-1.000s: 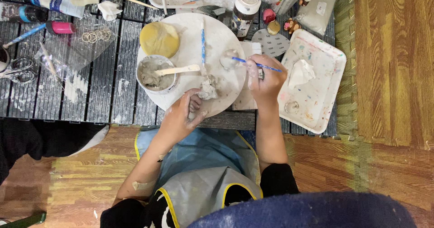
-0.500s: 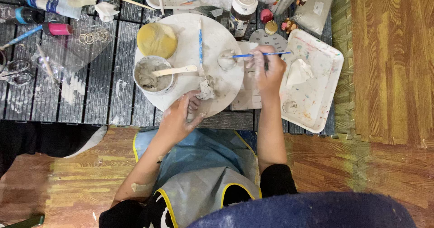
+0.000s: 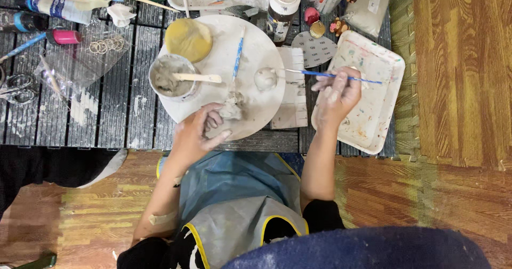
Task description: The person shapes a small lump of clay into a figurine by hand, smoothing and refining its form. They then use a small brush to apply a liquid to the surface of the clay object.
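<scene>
The right hand pinches a thin blue-handled brush, its tip touching a small grey clay ball on the right part of the round white board. The left hand curls loosely at the board's near edge, fingertips on a clay lump. A clay-smeared cup with a wooden stick sits left; a paint-stained tray lies right.
</scene>
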